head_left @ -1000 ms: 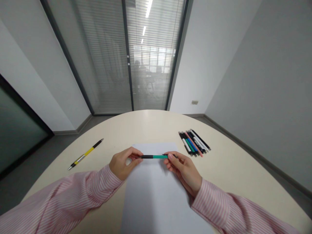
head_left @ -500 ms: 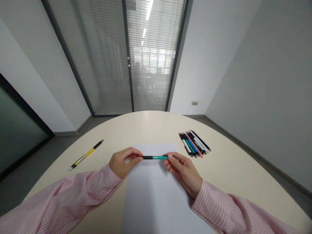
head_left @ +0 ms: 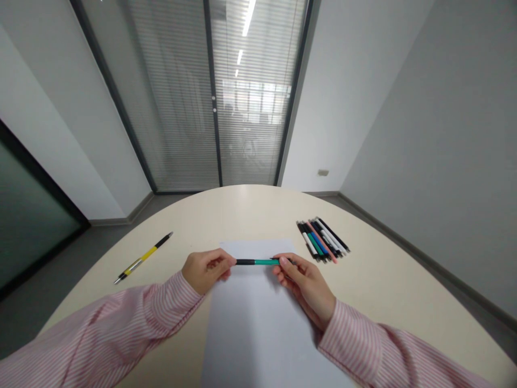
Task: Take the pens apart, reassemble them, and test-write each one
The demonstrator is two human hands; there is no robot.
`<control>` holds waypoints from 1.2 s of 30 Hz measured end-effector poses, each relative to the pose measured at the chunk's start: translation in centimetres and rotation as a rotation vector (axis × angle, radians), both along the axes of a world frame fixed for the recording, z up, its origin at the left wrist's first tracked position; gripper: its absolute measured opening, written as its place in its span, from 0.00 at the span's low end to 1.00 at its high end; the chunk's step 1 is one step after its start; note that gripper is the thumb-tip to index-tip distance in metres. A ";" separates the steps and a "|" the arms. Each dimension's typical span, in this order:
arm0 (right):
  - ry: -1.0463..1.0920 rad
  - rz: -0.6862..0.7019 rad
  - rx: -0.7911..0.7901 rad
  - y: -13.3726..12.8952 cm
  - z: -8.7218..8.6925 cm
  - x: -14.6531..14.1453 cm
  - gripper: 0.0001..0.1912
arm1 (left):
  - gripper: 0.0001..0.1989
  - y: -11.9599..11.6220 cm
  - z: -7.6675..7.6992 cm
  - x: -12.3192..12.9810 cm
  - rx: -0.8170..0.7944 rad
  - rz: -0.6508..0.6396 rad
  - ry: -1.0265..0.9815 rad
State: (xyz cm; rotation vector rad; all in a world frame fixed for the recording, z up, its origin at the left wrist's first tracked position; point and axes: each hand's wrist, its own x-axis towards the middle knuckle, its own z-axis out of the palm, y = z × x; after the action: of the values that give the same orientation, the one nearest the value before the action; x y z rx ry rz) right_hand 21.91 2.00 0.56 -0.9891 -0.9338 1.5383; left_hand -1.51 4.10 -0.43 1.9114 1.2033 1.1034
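A green and black pen (head_left: 257,262) lies level in the air just above a white sheet of paper (head_left: 252,328). My left hand (head_left: 205,271) is curled around the pen's black end. My right hand (head_left: 305,284) pinches the other end between thumb and fingers, and a dark tip shows past the thumb. Both hands rest over the top part of the sheet, and pink striped sleeves cover both forearms.
A yellow and black mechanical pencil (head_left: 143,257) lies on the cream round table (head_left: 242,210) to the left. Several pens lie side by side in a bunch (head_left: 323,241) to the right. Behind the table are a glass partition with blinds and grey walls.
My left hand has closed further around the pen's black end. The pen has turned slightly toward level, and the whole view has shifted a little, with the table edge lower.
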 end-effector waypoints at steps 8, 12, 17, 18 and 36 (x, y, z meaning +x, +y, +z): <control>-0.007 -0.017 0.001 -0.1 0.1 -0.1 0.19 | 0.06 -0.1 0.5 0.3 0.165 0.001 -0.056; -0.005 -0.018 0.004 -0.1 0.0 0.0 0.19 | 0.06 0.1 0.4 0.0 0.090 0.055 0.001; 0.001 -0.013 0.002 -0.1 -0.1 -0.1 0.19 | 0.17 0.0 0.1 0.1 0.041 -0.034 -0.123; 0.004 -0.013 0.003 -0.1 0.0 -0.1 0.19 | 0.17 0.0 0.1 0.1 0.049 -0.036 -0.144; 0.014 -0.043 -0.019 -0.2 0.2 -0.1 0.19 | 0.08 -0.9 1.0 0.6 0.051 0.012 -0.332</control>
State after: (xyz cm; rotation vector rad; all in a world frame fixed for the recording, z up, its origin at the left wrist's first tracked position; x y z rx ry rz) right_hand 21.81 1.78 0.75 -1.0046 -0.8843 1.5190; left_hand -0.93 3.18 0.62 1.6746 1.0104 1.4039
